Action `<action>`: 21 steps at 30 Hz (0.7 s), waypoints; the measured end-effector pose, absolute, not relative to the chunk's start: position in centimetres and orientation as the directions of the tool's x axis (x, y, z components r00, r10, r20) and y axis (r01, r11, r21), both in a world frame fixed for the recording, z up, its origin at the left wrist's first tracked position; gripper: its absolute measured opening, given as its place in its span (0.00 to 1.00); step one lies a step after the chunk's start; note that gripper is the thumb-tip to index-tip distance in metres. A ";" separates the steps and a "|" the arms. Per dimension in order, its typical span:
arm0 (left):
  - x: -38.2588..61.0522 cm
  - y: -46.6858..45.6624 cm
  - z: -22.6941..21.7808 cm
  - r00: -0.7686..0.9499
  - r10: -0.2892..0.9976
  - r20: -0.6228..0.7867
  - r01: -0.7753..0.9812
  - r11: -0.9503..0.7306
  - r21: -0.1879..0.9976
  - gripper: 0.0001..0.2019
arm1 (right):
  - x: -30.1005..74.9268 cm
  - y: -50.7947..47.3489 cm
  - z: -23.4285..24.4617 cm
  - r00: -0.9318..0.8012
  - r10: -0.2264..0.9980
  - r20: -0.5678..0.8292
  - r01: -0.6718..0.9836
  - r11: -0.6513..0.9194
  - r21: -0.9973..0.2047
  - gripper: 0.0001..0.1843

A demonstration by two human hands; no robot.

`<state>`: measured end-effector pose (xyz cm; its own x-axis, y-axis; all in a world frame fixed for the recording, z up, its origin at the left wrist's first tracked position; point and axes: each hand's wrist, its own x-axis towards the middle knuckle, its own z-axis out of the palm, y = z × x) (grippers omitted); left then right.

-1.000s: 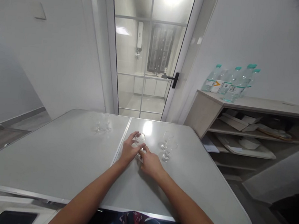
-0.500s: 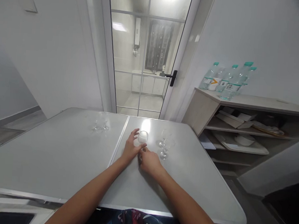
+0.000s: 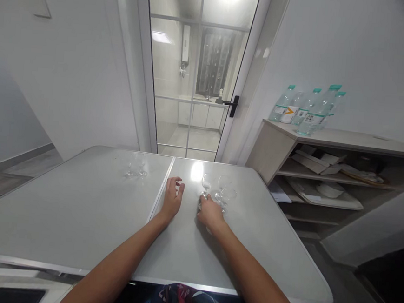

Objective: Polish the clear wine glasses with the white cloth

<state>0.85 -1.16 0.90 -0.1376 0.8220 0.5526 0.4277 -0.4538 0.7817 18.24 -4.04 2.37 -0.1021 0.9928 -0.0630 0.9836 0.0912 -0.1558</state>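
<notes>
A clear stemmed wine glass (image 3: 206, 181) stands on the right part of the table. Low on its stem, the fingers of my right hand (image 3: 211, 213) are closed. Just right of it are two more stemmed glasses, one farther back (image 3: 224, 181) and one nearer (image 3: 229, 193); my right hand partly hides the nearer one's foot. My left hand (image 3: 172, 198) rests empty beside the table's seam, fingers loosely curved and apart. Over on the left part of the table, small clear glasses (image 3: 136, 170) stand close together, faint against the surface.
The grey table (image 3: 78, 216) has a metal seam down its middle. A wooden shelf unit (image 3: 279, 143) stands at the right, with several plastic bottles (image 3: 310, 113) on top and boxes and a bowl inside. Behind the table is a glass door (image 3: 193, 85) with a black handle.
My right hand has moved right with the wine glass, bringing it close to the other two. My left hand has come off the glass and drawn back to the left.
</notes>
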 end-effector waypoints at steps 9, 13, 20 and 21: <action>-4.4 1.9 0.8 -0.469 0.632 0.617 0.568 -0.320 0.759 0.08 | 16.5 -6.2 3.8 -0.425 0.835 0.349 0.778 0.534 -0.331 0.23; -8.0 3.9 0.3 -0.724 0.554 0.410 0.414 -0.126 0.902 0.11 | 16.6 -6.4 3.8 -0.536 0.703 0.468 0.608 0.706 -0.363 0.26; -10.8 5.4 -1.2 -0.819 0.554 0.150 0.156 -0.036 0.987 0.20 | 16.7 -6.2 3.7 -0.508 0.709 0.489 0.535 0.705 -0.466 0.23; -10.8 5.5 -1.4 -0.798 0.589 0.132 0.127 -0.051 0.991 0.22 | 16.6 -6.2 3.7 -0.498 0.735 0.460 0.548 0.679 -0.490 0.22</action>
